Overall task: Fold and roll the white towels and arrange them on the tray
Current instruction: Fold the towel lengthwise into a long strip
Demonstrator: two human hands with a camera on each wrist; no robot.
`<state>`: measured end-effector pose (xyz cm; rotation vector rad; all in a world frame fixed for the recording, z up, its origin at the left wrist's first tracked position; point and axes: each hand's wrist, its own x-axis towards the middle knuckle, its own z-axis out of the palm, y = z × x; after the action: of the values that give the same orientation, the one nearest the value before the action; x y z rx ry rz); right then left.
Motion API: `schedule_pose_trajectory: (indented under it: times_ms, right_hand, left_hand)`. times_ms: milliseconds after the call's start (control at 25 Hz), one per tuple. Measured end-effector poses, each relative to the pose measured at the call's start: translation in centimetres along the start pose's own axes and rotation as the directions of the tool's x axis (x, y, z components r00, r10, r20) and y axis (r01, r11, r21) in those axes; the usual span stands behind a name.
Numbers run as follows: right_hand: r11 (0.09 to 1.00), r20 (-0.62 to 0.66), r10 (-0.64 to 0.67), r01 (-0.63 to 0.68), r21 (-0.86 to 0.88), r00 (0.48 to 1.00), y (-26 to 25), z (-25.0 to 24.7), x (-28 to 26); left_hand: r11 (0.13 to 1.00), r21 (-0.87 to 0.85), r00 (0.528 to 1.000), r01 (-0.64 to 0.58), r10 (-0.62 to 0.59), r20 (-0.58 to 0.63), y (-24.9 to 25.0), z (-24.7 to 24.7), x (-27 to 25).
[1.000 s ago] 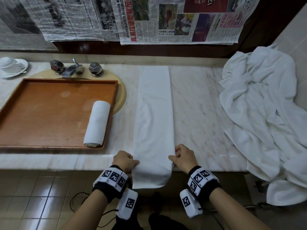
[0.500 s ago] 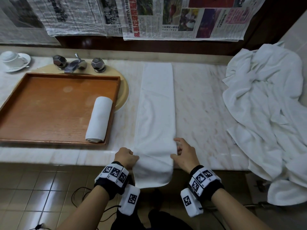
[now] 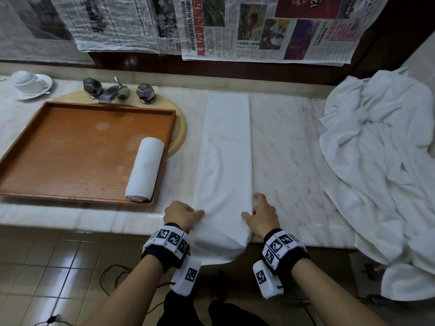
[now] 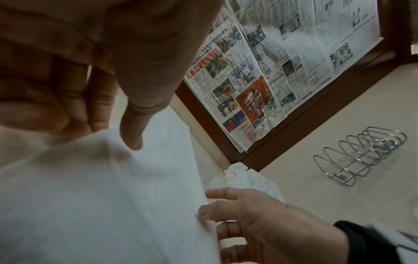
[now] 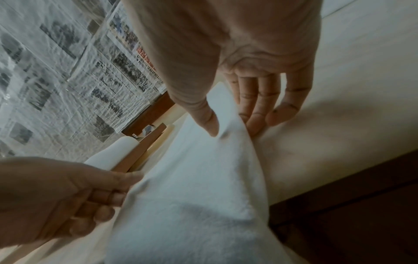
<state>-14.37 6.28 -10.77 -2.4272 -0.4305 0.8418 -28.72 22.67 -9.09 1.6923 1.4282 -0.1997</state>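
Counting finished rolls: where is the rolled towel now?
In the head view, the rolled towel lies inside the wooden tray, against its right wall, left of the folded towel.

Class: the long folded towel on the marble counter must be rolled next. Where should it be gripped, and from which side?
Grip the folded towel at its near end, which overhangs the counter edge, one long edge per hand, as the left hand and right hand do. It lies lengthwise away, so rolling probably starts here.

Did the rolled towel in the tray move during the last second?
No. The rolled towel lies along the right rim of the tray as before, its near end close to the front rim.
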Motion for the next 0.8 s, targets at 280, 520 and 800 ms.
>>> schedule_pose_trajectory:
  times_ms: [280, 520, 800]
  right_hand:
    - [0.998, -0.079, -0.062, 0.065, 0.026, 0.995, -0.1, 0.6, 0.9]
    - [0.997, -0.097, -0.08, 0.079, -0.008, 0.992, -0.7, 0.0, 2.2]
    - [0.994, -0.105, -0.08, 0.073, -0.076, 0.991, -2.2, 0.1, 4.6]
  left_hand:
    - [1.0, -0.024, 0.999, 0.007, -0.008, -0.033, 1.0, 0.5, 0.7]
    - [0.999, -0.01, 0.998, 0.035, -0.035, -0.051, 2.3, 0.8, 1.8]
    - [0.998, -0.043, 0.997, 0.039, -0.042, -0.065, 3.7, 1.2, 3.5]
